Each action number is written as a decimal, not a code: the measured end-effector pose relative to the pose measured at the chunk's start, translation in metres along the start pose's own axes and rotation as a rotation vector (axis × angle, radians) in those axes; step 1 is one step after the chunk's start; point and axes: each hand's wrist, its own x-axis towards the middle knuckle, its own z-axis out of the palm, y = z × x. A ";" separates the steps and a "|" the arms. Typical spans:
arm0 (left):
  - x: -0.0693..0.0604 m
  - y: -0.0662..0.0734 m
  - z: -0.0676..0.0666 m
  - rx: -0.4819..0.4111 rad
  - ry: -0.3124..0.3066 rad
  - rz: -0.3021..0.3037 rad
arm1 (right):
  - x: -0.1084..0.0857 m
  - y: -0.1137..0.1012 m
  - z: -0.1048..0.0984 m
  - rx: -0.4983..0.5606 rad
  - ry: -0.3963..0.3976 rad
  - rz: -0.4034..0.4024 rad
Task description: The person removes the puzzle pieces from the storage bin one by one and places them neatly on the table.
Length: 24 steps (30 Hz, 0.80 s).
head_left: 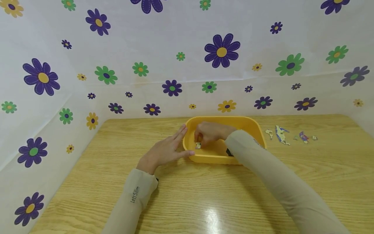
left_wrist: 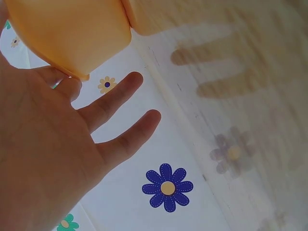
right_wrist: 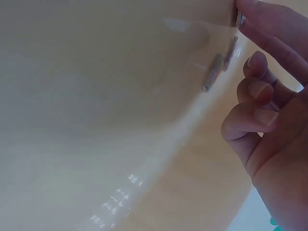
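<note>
My right hand [head_left: 211, 132] reaches down inside a yellow plastic tub [head_left: 225, 160]. Its thumb and a finger pinch a small flat puzzle piece [right_wrist: 239, 19] at the tub's bottom. Two more thin pieces lie close by in the right wrist view, one puzzle piece [right_wrist: 231, 53] beside another piece [right_wrist: 212, 73]. The other fingers of that hand curl towards the palm. My left hand [head_left: 165, 149] touches the left end of the tub with fingers straight and spread; in the left wrist view two fingers extend free below the tub wall [left_wrist: 91, 43].
Right of the tub, several irregular flat pieces lie on the wooden table [head_left: 175, 201], the largest a long cream-and-blue piece [head_left: 281, 135]. A white flowered sheet [head_left: 190, 39] hangs behind and to the left. Part of a dark object [head_left: 229, 152] shows by the right sleeve.
</note>
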 end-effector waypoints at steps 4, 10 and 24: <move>0.000 -0.001 0.000 -0.010 -0.004 -0.001 | -0.002 -0.001 -0.004 0.015 0.036 -0.028; 0.000 0.000 0.000 -0.008 0.000 -0.002 | -0.006 0.000 -0.009 0.050 0.078 -0.034; 0.001 0.001 -0.001 -0.020 -0.012 -0.012 | -0.027 0.003 -0.033 0.053 0.127 -0.020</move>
